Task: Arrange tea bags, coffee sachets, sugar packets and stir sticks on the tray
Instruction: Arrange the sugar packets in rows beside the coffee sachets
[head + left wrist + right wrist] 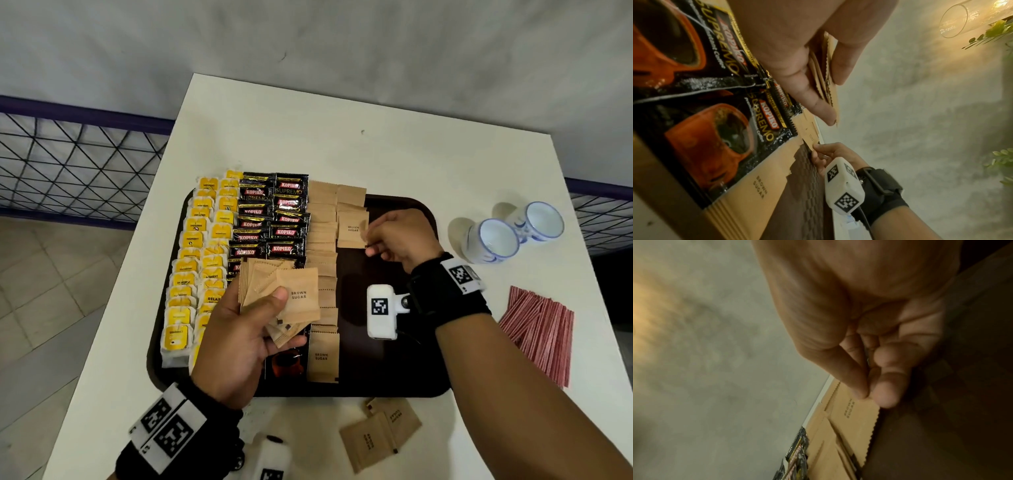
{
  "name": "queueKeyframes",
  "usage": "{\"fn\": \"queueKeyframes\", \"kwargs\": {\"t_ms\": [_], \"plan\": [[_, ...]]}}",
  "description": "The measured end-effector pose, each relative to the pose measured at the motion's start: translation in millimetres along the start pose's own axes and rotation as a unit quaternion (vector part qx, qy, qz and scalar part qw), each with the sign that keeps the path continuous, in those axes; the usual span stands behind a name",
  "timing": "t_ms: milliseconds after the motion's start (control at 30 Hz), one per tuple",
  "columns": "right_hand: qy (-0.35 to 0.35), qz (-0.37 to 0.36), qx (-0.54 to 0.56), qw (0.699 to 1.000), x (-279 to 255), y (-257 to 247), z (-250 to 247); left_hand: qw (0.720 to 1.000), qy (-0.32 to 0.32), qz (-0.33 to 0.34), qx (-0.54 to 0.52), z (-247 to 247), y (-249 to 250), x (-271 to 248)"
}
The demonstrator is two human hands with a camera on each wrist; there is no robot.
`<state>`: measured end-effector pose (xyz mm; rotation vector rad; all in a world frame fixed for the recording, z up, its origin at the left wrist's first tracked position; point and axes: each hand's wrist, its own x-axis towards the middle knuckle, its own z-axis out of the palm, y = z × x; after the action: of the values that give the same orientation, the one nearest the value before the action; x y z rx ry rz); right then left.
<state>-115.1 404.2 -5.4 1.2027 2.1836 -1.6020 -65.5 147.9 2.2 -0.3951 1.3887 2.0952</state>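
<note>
A dark brown tray (383,359) holds two columns of yellow tea bags (191,240), two columns of black coffee sachets (274,219) and a column of brown sugar packets (322,219). Above the tray's middle my left hand (270,308) grips a fan of sugar packets (298,294), thumb on top; the left wrist view shows that stack (828,65) between thumb and fingers. My right hand (370,244) pinches the near right corner of one sugar packet (352,229) lying at the head of a second sugar column. In the right wrist view thumb and forefinger (869,395) meet on that packet (857,415).
Red-striped stir sticks (541,329) lie in a pile on the white table (308,137), right of the tray. Two blue-and-white cups (507,233) stand at the back right. A few loose sugar packets (380,431) lie by the table's front edge. A wire railing (68,161) runs to the left.
</note>
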Motion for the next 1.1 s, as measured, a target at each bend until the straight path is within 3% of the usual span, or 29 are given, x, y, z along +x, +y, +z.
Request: {"fn": "queueKeyframes", "kwargs": {"t_ms": [500, 833, 933, 1033, 1100], "plan": [[0.035, -0.034, -0.057, 0.997, 12, -1, 13, 1.000, -0.010, -0.006, 0.007, 0, -3, -4], [0.064, -0.132, -0.094, 0.985, 4, -5, 11, 1.000, -0.018, -0.014, 0.011, 6, -1, -1], [-0.012, -0.183, -0.025, 0.983, -27, -9, 10, 1.000, -0.017, -0.008, 0.008, 9, 1, 1], [-0.148, -0.154, 0.015, 0.977, -58, 0, 11, 1.000, -0.013, -0.001, 0.004, 12, 2, 5], [-0.196, -0.147, 0.028, 0.969, -69, 9, 13, 1.000, -0.016, 0.004, 0.009, 16, 2, 7]]}}
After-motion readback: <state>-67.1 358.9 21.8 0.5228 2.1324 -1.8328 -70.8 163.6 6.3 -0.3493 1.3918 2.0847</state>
